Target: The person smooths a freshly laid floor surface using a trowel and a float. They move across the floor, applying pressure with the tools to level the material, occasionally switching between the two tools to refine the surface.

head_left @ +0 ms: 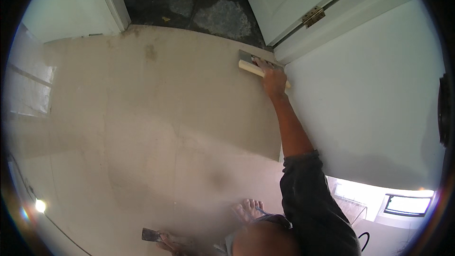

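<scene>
My right hand [274, 79] reaches far forward, its fingers wrapped round a wide-bladed trowel with a pale wooden handle [250, 68]. The trowel's grey metal blade [245, 57] is against the beige floor [156, 99], close to the doorway corner and the white wall. Low in the view, my left hand [173, 242] is closed on a small scraper, whose dark flat blade [150, 235] points left. Part of this hand is dim and hard to make out.
A white door [294, 0] with a brass hinge [313, 16] stands at the far right. Beyond the threshold lies a dark floor [156, 0] with grey patches. My bare foot [247, 210] is near the bottom. A lit bulb [40, 205] hangs on a cable at lower left.
</scene>
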`<state>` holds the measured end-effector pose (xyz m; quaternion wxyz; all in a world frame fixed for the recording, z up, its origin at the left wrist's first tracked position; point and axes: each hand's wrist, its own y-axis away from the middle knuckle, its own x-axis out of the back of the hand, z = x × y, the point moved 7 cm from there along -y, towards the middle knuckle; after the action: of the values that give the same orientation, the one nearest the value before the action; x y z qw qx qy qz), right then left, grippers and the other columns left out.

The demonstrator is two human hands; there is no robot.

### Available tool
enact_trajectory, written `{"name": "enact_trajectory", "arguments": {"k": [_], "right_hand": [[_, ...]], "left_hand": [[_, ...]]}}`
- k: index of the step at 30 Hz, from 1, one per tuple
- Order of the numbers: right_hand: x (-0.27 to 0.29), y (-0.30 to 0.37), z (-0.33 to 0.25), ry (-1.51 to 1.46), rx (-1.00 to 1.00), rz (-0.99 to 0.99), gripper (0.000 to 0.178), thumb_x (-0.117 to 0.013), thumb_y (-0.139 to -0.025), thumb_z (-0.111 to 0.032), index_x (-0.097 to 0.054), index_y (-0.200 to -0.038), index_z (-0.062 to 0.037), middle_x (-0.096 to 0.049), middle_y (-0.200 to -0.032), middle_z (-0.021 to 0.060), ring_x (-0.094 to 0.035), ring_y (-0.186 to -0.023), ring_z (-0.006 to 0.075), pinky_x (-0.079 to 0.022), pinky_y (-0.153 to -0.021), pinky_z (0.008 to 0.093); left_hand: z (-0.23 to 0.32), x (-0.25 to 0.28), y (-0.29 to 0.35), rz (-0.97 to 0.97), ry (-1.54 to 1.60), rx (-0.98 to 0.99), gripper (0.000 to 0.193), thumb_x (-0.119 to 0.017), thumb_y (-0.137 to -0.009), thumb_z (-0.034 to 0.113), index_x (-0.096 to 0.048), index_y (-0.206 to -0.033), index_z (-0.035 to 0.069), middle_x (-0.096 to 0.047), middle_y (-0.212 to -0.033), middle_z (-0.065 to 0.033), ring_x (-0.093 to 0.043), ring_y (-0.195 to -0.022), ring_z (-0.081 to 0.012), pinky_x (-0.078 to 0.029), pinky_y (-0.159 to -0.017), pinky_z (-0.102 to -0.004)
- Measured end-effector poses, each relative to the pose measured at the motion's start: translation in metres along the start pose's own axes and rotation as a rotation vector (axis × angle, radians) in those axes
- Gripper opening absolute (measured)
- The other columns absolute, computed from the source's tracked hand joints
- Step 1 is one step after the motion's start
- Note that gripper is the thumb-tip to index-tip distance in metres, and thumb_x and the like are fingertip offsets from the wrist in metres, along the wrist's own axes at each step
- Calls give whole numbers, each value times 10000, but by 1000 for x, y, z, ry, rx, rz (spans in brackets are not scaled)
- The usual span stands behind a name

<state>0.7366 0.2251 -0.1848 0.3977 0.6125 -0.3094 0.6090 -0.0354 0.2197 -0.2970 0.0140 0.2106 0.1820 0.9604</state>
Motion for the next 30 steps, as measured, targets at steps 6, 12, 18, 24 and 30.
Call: {"name": "enact_trajectory", "arguments": {"k": [6, 12, 18, 24, 30], "right_hand": [[-27, 21, 16, -46, 341, 565, 695, -739, -843, 4, -658, -1461, -303, -716, -1385, 84, -741, -1160, 309, -609, -945, 439], [-23, 23, 14, 23, 273, 432, 725, -723, -842, 41, -638, -1483, -288, -701, -1414, 46, -703, -1253, 297, -606, -975, 433], [-10, -9, 10, 15, 7, 81, 734, -732, -821, 54, -644, -1472, -274, -678, -1443, 64, -676, -1294, 300, -595, -1017, 430], [-33, 16, 26, -26, 362, 541, 754, -793, -799, -19, -635, -1481, -301, -665, -1461, 78, -724, -1195, 305, -607, -988, 416], [-37, 35, 6, 110, 13, 121, 565, -691, -892, -86, -663, -1431, -252, -729, -1283, 86, -743, -1001, 346, -609, -839, 467]], "left_hand": [[1, -1, 2, 5, 17, 13, 485, -541, -1085, 409, -621, -1023, -65, -619, -947, -132, -581, -844, -221, -491, -709, -382], [6, -9, 0, -5, 14, 22, 481, -539, -1086, 406, -622, -1019, -63, -617, -947, -132, -580, -845, -220, -489, -711, -382], [10, -15, -4, -9, -6, 10, 478, -537, -1087, 402, -622, -1014, -62, -616, -947, -132, -579, -847, -219, -487, -712, -382], [4, -8, 1, -2, 26, -11, 474, -535, -1089, 398, -622, -1009, -61, -614, -947, -132, -577, -848, -219, -485, -713, -382], [-1, -3, 1, 1, 59, -58, 471, -534, -1090, 395, -623, -1004, -60, -613, -947, -132, -576, -850, -218, -483, -714, -382]]}}
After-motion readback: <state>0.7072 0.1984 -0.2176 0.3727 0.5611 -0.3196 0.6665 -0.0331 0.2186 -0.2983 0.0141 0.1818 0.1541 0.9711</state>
